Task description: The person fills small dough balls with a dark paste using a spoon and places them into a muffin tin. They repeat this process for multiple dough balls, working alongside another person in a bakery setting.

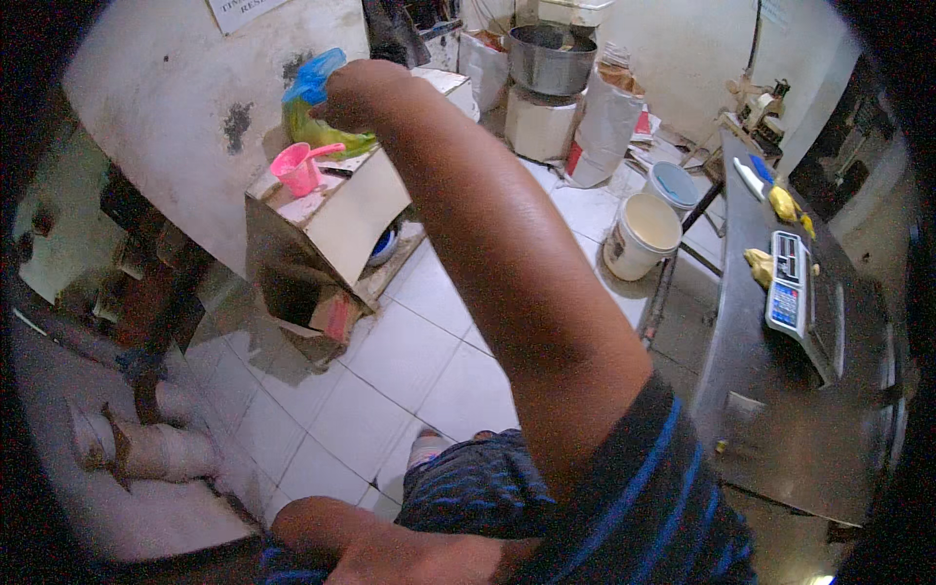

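My right arm reaches across the view to the far left, over a pale wooden cabinet (363, 219). At its end my right hand (366, 93) is closed, fingers curled on a plastic bag. Blue film of the plastic bag (314, 76) sticks up beside the hand, and its yellow-green part sits below on the cabinet top. What the bag holds cannot be made out. A pink plastic measuring jug (296, 173) stands on the cabinet just nearer than the bag. My left arm is bent at the lower edge; its hand is hidden behind my right sleeve.
To the right, a dark table (780, 429) bears a digital scale (788, 283) and yellow cloth-like pieces (783, 205). A white bucket (639, 239) stands on the tiled floor (395, 366). Farther back are a large metal bowl (551, 66) and a white sack (606, 127).
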